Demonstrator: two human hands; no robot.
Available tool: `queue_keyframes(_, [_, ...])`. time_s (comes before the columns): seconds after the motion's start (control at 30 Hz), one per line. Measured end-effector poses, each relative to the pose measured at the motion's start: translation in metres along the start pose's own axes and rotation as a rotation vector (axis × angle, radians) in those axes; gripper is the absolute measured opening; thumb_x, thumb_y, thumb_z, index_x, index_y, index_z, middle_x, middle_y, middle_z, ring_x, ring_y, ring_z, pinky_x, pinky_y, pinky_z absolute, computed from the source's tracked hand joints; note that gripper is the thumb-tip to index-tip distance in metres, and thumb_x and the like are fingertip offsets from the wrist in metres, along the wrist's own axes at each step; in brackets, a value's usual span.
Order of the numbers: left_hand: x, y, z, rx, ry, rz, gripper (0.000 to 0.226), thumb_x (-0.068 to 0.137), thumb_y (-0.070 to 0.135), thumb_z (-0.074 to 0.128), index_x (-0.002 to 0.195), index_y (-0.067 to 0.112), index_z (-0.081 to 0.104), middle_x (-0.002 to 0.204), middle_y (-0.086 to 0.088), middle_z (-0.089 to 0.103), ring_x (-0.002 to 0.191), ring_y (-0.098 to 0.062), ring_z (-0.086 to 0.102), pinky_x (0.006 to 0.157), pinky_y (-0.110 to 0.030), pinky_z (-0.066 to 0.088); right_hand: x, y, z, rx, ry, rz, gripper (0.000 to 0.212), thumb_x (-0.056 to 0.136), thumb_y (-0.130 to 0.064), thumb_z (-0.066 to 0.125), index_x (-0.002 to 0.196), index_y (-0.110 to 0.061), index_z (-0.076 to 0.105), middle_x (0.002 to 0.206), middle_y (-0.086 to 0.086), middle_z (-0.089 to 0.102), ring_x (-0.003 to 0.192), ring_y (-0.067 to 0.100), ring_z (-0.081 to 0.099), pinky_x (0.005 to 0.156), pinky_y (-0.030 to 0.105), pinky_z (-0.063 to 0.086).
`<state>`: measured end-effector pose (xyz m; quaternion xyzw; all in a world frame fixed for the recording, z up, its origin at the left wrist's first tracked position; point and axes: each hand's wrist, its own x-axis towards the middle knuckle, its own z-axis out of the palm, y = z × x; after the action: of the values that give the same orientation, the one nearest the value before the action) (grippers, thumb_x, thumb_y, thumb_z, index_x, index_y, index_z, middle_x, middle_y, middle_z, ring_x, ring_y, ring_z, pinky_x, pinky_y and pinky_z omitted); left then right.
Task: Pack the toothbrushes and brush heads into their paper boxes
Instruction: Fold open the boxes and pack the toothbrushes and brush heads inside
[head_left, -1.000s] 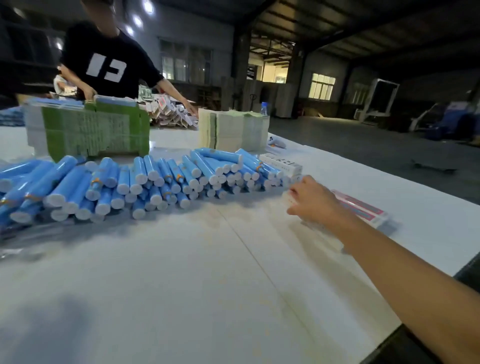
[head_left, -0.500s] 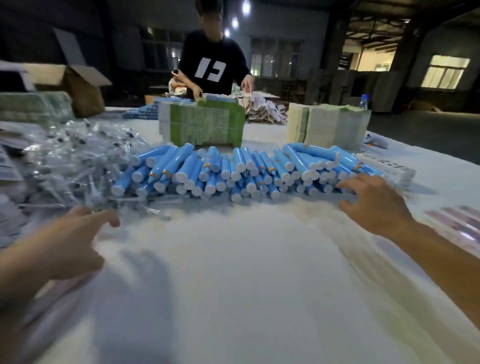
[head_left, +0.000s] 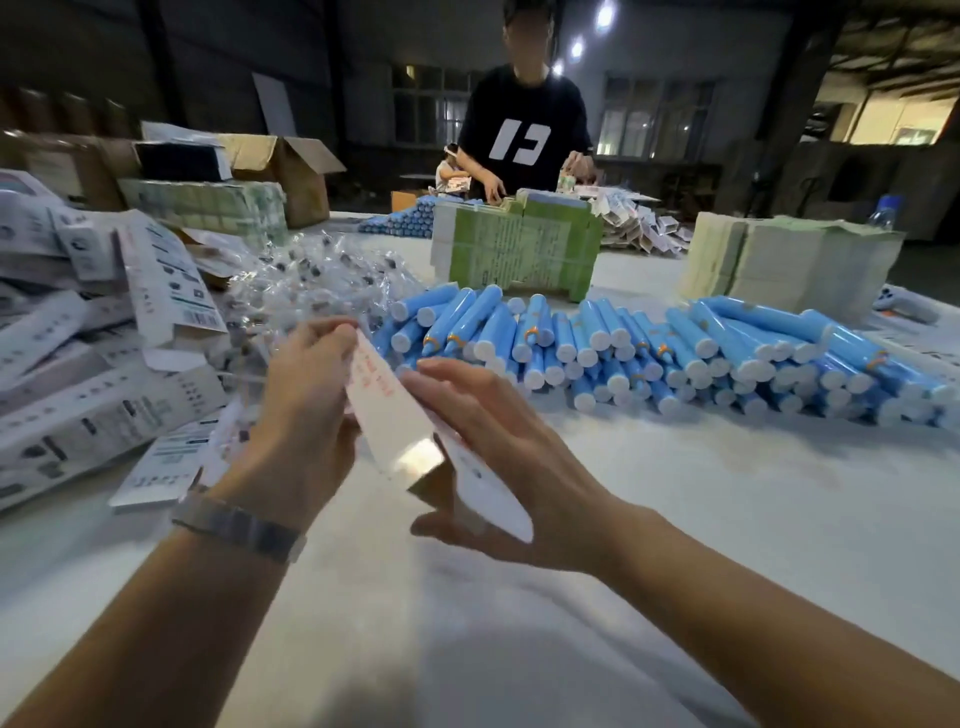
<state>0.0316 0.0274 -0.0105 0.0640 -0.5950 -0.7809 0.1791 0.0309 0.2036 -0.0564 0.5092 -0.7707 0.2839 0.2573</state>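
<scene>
Flat paper box held up between both hands, not yet opened.

The paper box (head_left: 395, 415) slants with its long axis running from upper left down to lower right; the left hand (head_left: 306, 410) pinches its upper end, while the right hand (head_left: 498, 457) lies straight-fingered along its right face. Behind the box, nearer that right hand, lie the blue toothbrushes (head_left: 649, 348).

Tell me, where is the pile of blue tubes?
In the head view, the pile of blue tubes lies across the middle and right of the white table, just beyond the right hand and in front of the green stack.
</scene>
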Motion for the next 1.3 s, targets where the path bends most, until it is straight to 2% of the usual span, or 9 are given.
queue_keyframes(0.13, [-0.005,-0.030,0.016,-0.018,-0.118,-0.212,0.009,0.101,0.006,0.044,0.103,0.013,0.050,0.076,-0.002,0.061,0.058,-0.011,0.058,0.047,-0.026,0.050,0.007,0.004,-0.002,0.252,0.239,0.103,0.039,0.082,-0.017,0.075,0.120,-0.016,0.064,0.119,0.004,0.063,0.112,0.028,0.060,0.091,0.055,0.048])
queue_keyframes(0.23, [-0.002,-0.038,0.015,0.397,-0.123,0.088,0.015,0.104,0.018,0.042,0.102,0.024,0.056,0.108,-0.007,0.067,0.088,-0.021,0.065,0.069,-0.034,0.052,0.007,0.009,-0.018,0.663,0.194,0.461,0.032,0.076,-0.011,0.070,0.093,-0.038,0.072,0.098,-0.009,0.074,0.095,0.024,0.069,0.081,0.049,0.056])
queue_keyframes(0.3, [-0.003,-0.039,0.012,0.348,-0.327,0.292,0.021,0.098,0.031,0.042,0.105,0.024,0.060,0.106,-0.007,0.070,0.098,-0.026,0.066,0.080,-0.040,0.052,0.007,0.016,-0.026,0.709,0.147,0.511,0.031,0.076,-0.009,0.068,0.099,-0.030,0.070,0.098,-0.006,0.075,0.089,0.017,0.070,0.069,0.030,0.056])
queue_keyframes(0.4, [-0.016,-0.045,0.015,0.248,-0.721,0.281,0.041,0.091,0.044,0.051,0.122,0.017,0.051,0.107,-0.011,0.071,0.095,-0.027,0.069,0.080,-0.038,0.055,0.006,0.027,-0.028,0.630,0.077,0.547,0.029,0.084,-0.006,0.070,0.113,-0.007,0.063,0.100,0.010,0.070,0.079,0.020,0.064,0.054,0.034,0.051])
queue_keyframes(0.57, [-0.014,-0.057,0.017,0.151,-0.660,0.255,0.040,0.086,0.024,0.061,0.117,0.018,0.037,0.113,-0.004,0.073,0.098,-0.023,0.071,0.080,-0.034,0.058,-0.007,0.062,-0.067,0.976,-0.241,0.729,0.062,0.081,-0.003,0.074,0.133,-0.029,0.052,0.119,0.014,0.061,0.096,0.030,0.066,0.067,0.035,0.058])
queue_keyframes(0.77, [-0.009,-0.066,0.014,0.151,-0.589,0.283,0.043,0.078,0.016,0.067,0.107,0.023,0.036,0.105,0.001,0.075,0.095,-0.020,0.073,0.075,-0.029,0.059,-0.029,0.132,-0.075,-0.363,0.120,1.007,0.021,0.087,-0.034,0.069,0.105,-0.028,0.063,0.092,-0.007,0.061,0.091,0.020,0.059,0.072,0.030,0.043])
queue_keyframes(0.87, [-0.009,-0.069,0.014,0.193,-0.569,0.346,0.052,0.072,0.020,0.073,0.109,0.027,0.037,0.101,0.009,0.071,0.093,-0.009,0.070,0.071,-0.019,0.057,-0.024,0.157,-0.079,-0.471,0.295,1.061,0.036,0.090,-0.049,0.058,0.121,-0.031,0.055,0.110,-0.002,0.055,0.099,0.025,0.058,0.072,0.035,0.043])
queue_keyframes(1.0, [-0.010,-0.069,0.012,0.181,-0.595,0.349,0.055,0.067,0.033,0.072,0.113,0.040,0.042,0.108,0.012,0.069,0.103,-0.011,0.069,0.071,-0.017,0.057,0.005,0.177,-0.077,-0.604,-0.042,1.103,0.045,0.091,-0.059,0.048,0.131,-0.038,0.053,0.132,0.002,0.046,0.120,0.028,0.047,0.081,0.038,0.041])
queue_keyframes(1.3, [-0.015,-0.060,0.011,0.248,-0.656,0.265,0.057,0.062,0.051,0.069,0.115,0.063,0.051,0.112,0.021,0.071,0.100,0.000,0.068,0.054,-0.016,0.053,0.033,0.168,-0.076,-0.799,-0.126,1.097,0.012,0.084,-0.014,0.058,0.091,-0.016,0.047,0.090,0.008,0.051,0.080,0.029,0.045,0.061,0.033,0.036])
